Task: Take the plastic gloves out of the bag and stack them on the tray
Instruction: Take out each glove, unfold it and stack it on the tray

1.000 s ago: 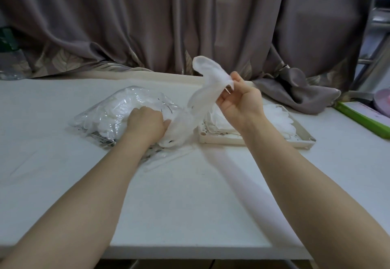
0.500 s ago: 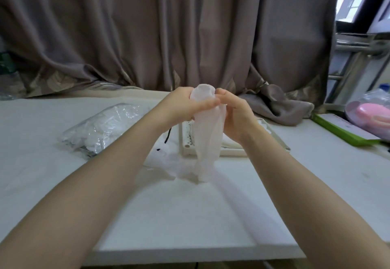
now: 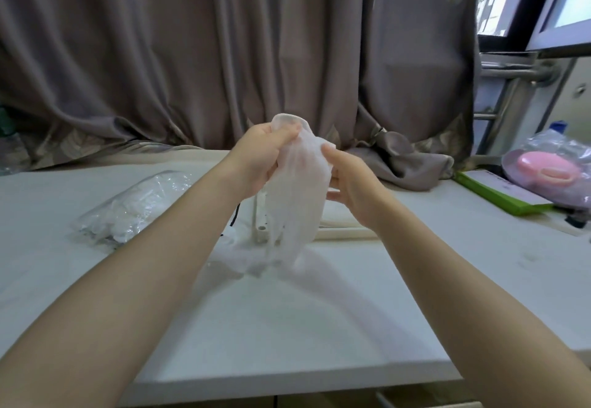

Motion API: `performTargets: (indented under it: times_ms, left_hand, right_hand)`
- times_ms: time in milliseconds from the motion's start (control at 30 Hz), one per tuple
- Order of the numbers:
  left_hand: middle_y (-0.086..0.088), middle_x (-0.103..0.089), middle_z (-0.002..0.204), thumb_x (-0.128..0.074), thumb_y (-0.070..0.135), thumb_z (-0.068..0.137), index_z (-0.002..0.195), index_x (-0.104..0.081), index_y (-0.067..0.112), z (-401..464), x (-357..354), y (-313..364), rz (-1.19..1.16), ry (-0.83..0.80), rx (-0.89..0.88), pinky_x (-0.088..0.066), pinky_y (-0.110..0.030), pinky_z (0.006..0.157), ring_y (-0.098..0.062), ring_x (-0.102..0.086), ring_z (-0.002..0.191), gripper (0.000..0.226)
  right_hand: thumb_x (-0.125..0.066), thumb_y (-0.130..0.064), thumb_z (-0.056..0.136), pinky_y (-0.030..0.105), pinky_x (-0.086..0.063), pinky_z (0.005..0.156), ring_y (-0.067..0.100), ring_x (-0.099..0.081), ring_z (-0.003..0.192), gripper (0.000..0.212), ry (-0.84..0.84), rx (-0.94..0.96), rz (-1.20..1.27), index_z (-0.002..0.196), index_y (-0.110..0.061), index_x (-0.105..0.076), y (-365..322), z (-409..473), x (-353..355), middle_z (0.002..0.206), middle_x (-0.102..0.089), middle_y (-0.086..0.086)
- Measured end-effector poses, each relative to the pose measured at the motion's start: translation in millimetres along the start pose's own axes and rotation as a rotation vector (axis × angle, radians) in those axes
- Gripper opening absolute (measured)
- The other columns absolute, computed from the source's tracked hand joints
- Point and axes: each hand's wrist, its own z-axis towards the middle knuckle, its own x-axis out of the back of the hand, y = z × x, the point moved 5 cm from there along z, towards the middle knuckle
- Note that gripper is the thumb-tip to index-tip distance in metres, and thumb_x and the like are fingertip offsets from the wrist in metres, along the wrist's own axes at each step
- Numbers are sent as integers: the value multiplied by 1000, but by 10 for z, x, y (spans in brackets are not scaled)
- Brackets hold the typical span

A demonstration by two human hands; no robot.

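A thin translucent plastic glove [image 3: 299,190] hangs in the air above the table, its fingers dangling down. My left hand [image 3: 265,155] pinches the glove's cuff at the top. My right hand [image 3: 348,177] holds the glove's right edge between thumb and fingers. The clear bag [image 3: 137,206] with more gloves inside lies on the table to the left. The cream tray [image 3: 339,231] sits behind the hanging glove and is mostly hidden by it and by my hands.
A grey curtain [image 3: 224,55] hangs behind the white table [image 3: 287,327]. At the right lie a green-edged flat box [image 3: 502,196] and a pink object in clear plastic [image 3: 550,171]. A black cord [image 3: 235,215] runs by the tray.
My left hand left the bag and rose to take the glove's top. Both hands now hold the glove up, spread a little wider than half a second ago. The view tilted upward.
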Motion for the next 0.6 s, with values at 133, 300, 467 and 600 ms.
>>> performTargets:
  times_ms: [133, 300, 467, 600]
  left_hand:
    - [-11, -63, 92, -49, 10, 92, 105, -63, 0, 56, -95, -4, -146, -38, -9, -53, -23, 67, -17, -62, 77, 21]
    - [-6, -69, 89, -49, -3, 87, 82, -56, 9, 126, 18, -144, -445, 22, 70, -55, -21, 70, -13, -68, 77, 15]
    - [-15, -68, 110, -52, 8, 76, 112, -51, 9, 106, 56, -352, -180, -158, 392, -54, -33, 78, -22, -67, 89, 37]
    - [-10, -61, 124, -66, 31, 70, 131, -40, 21, 80, -191, -447, 126, -330, 431, -53, -25, 70, -18, -64, 89, 67]
  right_hand:
    - [-53, 7, 81, 32, -50, 69, 22, -63, 81, 22, 109, 72, -110, 94, -6, -65, 38, 26, 81, 91, -65, 14]
    - [-39, 11, 70, 22, -31, 50, 13, -41, 52, 27, 279, 36, -340, 65, -9, -57, 82, 32, 419, 60, -46, 6]
    - [-42, 4, 84, 19, -33, 46, 11, -43, 50, 31, 183, -82, -350, 66, -14, -58, 39, 30, 661, 54, -50, -1]
    - [-42, 3, 85, 16, -29, 40, 9, -39, 40, 29, 141, -143, -435, 76, -13, -64, 4, 49, 749, 54, -47, 2]
